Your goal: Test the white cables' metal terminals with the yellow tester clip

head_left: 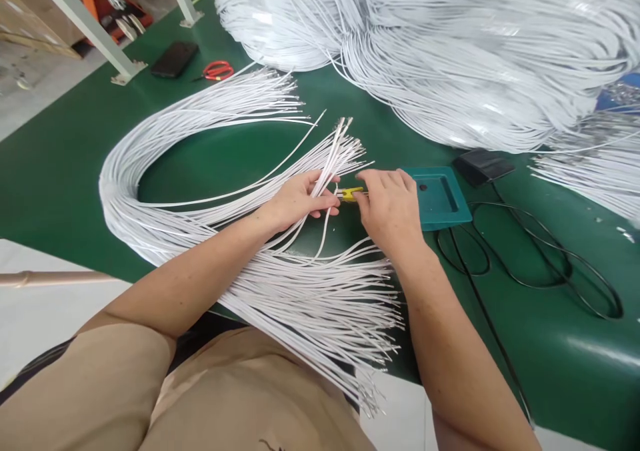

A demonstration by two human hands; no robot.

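Observation:
In the head view, my left hand [295, 200] is closed around a few white wires [336, 152] that stick up past the fingers. My right hand [390, 204] pinches a small yellow tool [351, 194]. Its tip meets a wire end at my left fingertips; its exact kind is partly hidden by the fingers. Beneath my left forearm lies a long bundle of white wires [123, 178], bent in a U shape, with bare-looking tips. More loose wire ends [320, 291] fan out between my arms. Just beyond my right hand sits a teal, shallow tray-like device [463, 198].
Large coils of white wire [450, 58] fill the back of the green table [50, 164]. Red-handled scissors [218, 70] and a black phone-like object [175, 59] lie at the back left. A black box [484, 164] and looping black cable [560, 281] are at right.

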